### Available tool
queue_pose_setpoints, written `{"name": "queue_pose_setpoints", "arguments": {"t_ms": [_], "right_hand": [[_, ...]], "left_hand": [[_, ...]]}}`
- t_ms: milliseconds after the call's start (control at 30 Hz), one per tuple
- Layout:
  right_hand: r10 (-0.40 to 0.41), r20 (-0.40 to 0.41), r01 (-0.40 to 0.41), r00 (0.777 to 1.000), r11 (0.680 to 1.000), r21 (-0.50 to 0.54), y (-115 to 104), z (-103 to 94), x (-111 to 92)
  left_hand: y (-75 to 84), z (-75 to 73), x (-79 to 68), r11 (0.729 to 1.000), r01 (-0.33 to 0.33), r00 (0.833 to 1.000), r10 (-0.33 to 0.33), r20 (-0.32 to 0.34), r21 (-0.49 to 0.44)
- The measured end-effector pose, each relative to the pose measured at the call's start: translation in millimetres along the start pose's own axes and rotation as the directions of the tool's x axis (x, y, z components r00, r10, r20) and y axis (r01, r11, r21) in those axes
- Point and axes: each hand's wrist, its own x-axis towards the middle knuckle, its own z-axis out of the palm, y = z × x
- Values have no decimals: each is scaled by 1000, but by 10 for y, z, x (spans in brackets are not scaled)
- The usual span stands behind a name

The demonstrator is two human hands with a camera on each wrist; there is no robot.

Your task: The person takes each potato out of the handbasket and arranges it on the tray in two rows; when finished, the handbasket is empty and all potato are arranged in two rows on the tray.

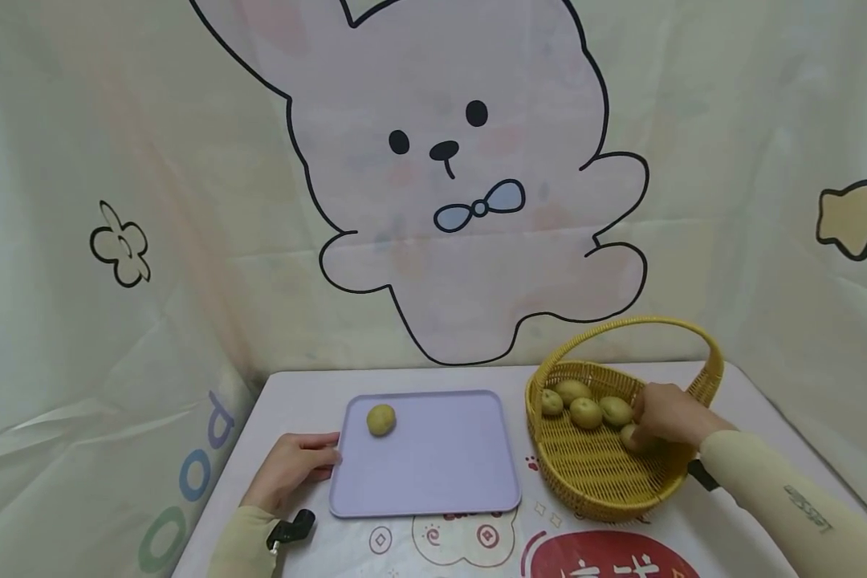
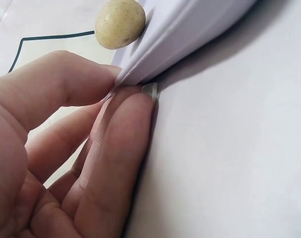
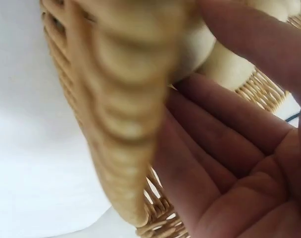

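Note:
My left hand (image 1: 292, 466) pinches the left rim of a lilac tray (image 1: 433, 474). In the left wrist view, the thumb lies on top of the tray's edge (image 2: 155, 59) and the fingers are below it. One round potato (image 1: 380, 420) sits in the tray's far left part. My right hand (image 1: 675, 413) reaches inside the right side of a yellow woven basket (image 1: 585, 474) and holds a potato (image 1: 628, 437) between thumb and fingers. The basket rim (image 3: 125, 99) hides part of this grip in the right wrist view. Several other potatoes (image 1: 586, 413) lie towards the basket's back.
The basket's tall handle (image 1: 636, 321) arches over it, beside my right wrist. Tray and basket stand side by side on a table with a white printed cover (image 1: 361, 554). A curtain with a cartoon animal (image 1: 462, 281) hangs behind the table.

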Motion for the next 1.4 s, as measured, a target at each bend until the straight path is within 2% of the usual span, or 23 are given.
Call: {"name": "queue_pose_setpoints", "arguments": {"t_ms": [367,800,1000,1233,1400], "right_hand": [[3,-15,-4,1000,995,-95,-89,20,31],[-31,-24,30,999,999,-37,-130,-47,-112],[-70,-64,70,995,998,3,-394,-121,-304],[-111,-153,127,982,987,100,-770,-21,-636],[-133,-225,163,965,979,121,-1013,112,-851]], "left_hand": [[18,-19,-26,1000,7,1000,-7,3,-12],[12,-6,-9,1000,3,1000,-3,9,-11],[-7,-23,-5,1000,4,1000,-3,6,-13],[-13,-17,-21,1000,1,1000,-1,20,-14],[2,-1,-10,1000,8,1000,-8,8,-12]]}}
